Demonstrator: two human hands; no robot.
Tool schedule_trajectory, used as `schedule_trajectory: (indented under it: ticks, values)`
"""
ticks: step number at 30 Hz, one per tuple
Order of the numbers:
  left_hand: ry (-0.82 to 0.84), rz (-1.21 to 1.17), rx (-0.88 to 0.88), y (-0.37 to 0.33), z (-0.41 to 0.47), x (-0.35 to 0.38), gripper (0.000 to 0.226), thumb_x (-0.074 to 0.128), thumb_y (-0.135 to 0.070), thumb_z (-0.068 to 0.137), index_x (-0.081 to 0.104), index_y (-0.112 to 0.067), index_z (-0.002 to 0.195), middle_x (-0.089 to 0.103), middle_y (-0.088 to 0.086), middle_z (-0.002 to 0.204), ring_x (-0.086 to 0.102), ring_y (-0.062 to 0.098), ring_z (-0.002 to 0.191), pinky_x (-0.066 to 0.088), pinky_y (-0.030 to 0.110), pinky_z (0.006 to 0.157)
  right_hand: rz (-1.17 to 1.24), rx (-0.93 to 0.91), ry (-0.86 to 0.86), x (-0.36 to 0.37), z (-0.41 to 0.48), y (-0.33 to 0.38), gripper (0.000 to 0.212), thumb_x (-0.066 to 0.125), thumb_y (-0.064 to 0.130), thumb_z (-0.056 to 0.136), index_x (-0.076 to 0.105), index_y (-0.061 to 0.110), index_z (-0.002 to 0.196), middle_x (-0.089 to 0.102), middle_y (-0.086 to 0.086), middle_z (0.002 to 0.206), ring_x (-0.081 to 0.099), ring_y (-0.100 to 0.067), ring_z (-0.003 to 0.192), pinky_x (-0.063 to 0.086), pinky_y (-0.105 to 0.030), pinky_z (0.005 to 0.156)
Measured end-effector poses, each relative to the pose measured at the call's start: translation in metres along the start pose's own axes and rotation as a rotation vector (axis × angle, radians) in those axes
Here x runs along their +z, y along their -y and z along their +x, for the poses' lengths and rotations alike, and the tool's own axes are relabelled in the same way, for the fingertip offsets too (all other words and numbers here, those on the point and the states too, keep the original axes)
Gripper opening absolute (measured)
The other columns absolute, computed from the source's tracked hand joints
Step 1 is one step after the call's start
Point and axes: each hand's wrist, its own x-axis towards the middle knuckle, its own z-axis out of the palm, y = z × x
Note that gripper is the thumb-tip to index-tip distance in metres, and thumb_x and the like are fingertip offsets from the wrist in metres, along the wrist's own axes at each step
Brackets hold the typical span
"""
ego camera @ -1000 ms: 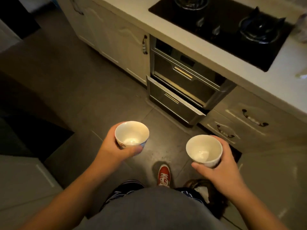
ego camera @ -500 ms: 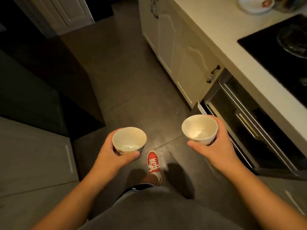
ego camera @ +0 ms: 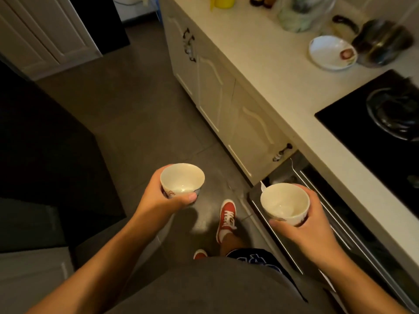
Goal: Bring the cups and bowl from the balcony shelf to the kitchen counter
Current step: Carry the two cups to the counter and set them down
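Observation:
I carry two small white cups, both upright and empty, over the dark kitchen floor. My left hand (ego camera: pixel 158 198) is wrapped around the left cup (ego camera: pixel 182 179), which has a red and blue pattern on its side. My right hand (ego camera: pixel 310 225) grips the right cup (ego camera: pixel 284 203) from the side and below. The pale kitchen counter (ego camera: pixel 267 71) runs along my right, above both cups. A white bowl (ego camera: pixel 332 53) with a printed motif sits on that counter beside a dark pot.
A black gas hob (ego camera: pixel 381 123) is set into the counter at right, with an oven (ego camera: pixel 317 218) below it. Cream cabinet doors (ego camera: pixel 217 91) line the counter front. A dark pot (ego camera: pixel 383 41), a jar and bottles stand at the counter's far end. My red shoe (ego camera: pixel 226 218) steps forward.
My view has swung left along the counter while I walk forward. The hob has slid to the right edge and the bowl on the counter has come into view. Both cups stay held.

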Motion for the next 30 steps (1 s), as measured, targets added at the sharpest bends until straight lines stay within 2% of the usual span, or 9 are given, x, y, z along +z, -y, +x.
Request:
schedule_trajectory:
  ticks: [4,9,13,17,20,23,26,28,30]
  values:
    - [-0.008,0.013,0.013,-0.024,0.076,0.015,0.074,0.089,-0.020,0.063,0.050,-0.038,0.124,0.066,-0.021,0.108,0.064,0.000,0.102,0.055,0.013,0.068,-0.014,0.033,-0.016,-0.009,0.070,-0.002,0.094,0.092,0.016,0.053,0.038,0.069,0.108,0.048,0.050,0.101,0.048,0.028,0.094,0.049,-0.008,0.055]
    - [-0.031,0.008,-0.012,-0.053,0.140,0.014,0.076,0.088,-0.020,0.061,0.052,-0.028,0.127,0.066,-0.013,0.110,0.065,0.007,0.104,0.055,0.016,0.070,0.012,0.011,0.043,-0.009,0.160,0.014,0.090,0.093,0.014,0.054,0.042,0.055,0.117,0.053,0.036,0.108,0.056,0.009,0.102,0.052,-0.011,0.064]
    - [-0.127,0.008,-0.041,-0.068,0.178,-0.004,0.081,0.092,-0.026,0.058,0.051,-0.032,0.127,0.065,-0.006,0.116,0.065,0.006,0.105,0.056,0.018,0.072,0.035,-0.072,0.169,0.006,0.241,0.057,0.079,0.089,0.023,0.057,0.044,0.050,0.116,0.056,0.030,0.108,0.056,0.010,0.101,0.052,-0.005,0.067]
    - [-0.206,0.042,-0.050,-0.075,0.198,-0.034,0.080,0.089,-0.041,0.057,0.049,-0.043,0.126,0.064,-0.018,0.116,0.063,0.005,0.110,0.056,0.024,0.078,0.049,-0.155,0.276,0.040,0.309,0.104,0.080,0.084,0.031,0.059,0.045,0.026,0.129,0.057,0.014,0.119,0.056,0.009,0.105,0.048,-0.002,0.074]
    - [-0.267,0.047,-0.050,-0.076,0.221,-0.062,0.082,0.089,-0.041,0.055,0.048,-0.040,0.126,0.064,-0.018,0.117,0.061,0.003,0.111,0.054,0.017,0.080,0.059,-0.213,0.359,0.076,0.357,0.130,0.081,0.081,0.036,0.058,0.045,0.024,0.129,0.056,0.016,0.120,0.054,0.012,0.107,0.047,0.000,0.075]
    - [-0.330,0.058,-0.049,-0.073,0.254,-0.097,0.079,0.091,-0.031,0.056,0.048,-0.037,0.122,0.064,-0.007,0.117,0.061,-0.003,0.108,0.049,0.007,0.078,0.043,-0.236,0.381,0.118,0.406,0.150,0.081,0.084,0.027,0.055,0.044,0.026,0.125,0.056,0.010,0.119,0.056,0.007,0.106,0.048,-0.004,0.079]
    - [-0.356,0.025,-0.069,-0.071,0.296,-0.138,0.079,0.088,-0.027,0.054,0.049,-0.036,0.123,0.062,-0.008,0.118,0.061,-0.005,0.106,0.052,0.010,0.076,0.023,-0.275,0.380,0.160,0.452,0.165,0.084,0.089,0.012,0.051,0.043,0.019,0.121,0.056,-0.004,0.115,0.058,-0.005,0.100,0.046,-0.003,0.081]
    - [-0.339,0.005,-0.077,-0.076,0.327,-0.167,0.080,0.089,-0.027,0.057,0.048,-0.036,0.126,0.063,-0.012,0.117,0.061,-0.002,0.109,0.054,0.012,0.077,0.071,-0.237,0.353,0.183,0.475,0.182,0.083,0.090,0.025,0.048,0.045,0.031,0.118,0.058,0.003,0.115,0.059,-0.004,0.100,0.046,-0.003,0.080]
    - [-0.302,0.009,-0.069,-0.085,0.358,-0.193,0.077,0.089,-0.024,0.062,0.048,-0.041,0.125,0.063,-0.021,0.116,0.060,-0.002,0.111,0.052,0.009,0.077,0.077,-0.204,0.338,0.197,0.493,0.198,0.082,0.087,0.042,0.046,0.044,0.045,0.116,0.058,0.025,0.114,0.057,0.009,0.102,0.046,-0.002,0.078]
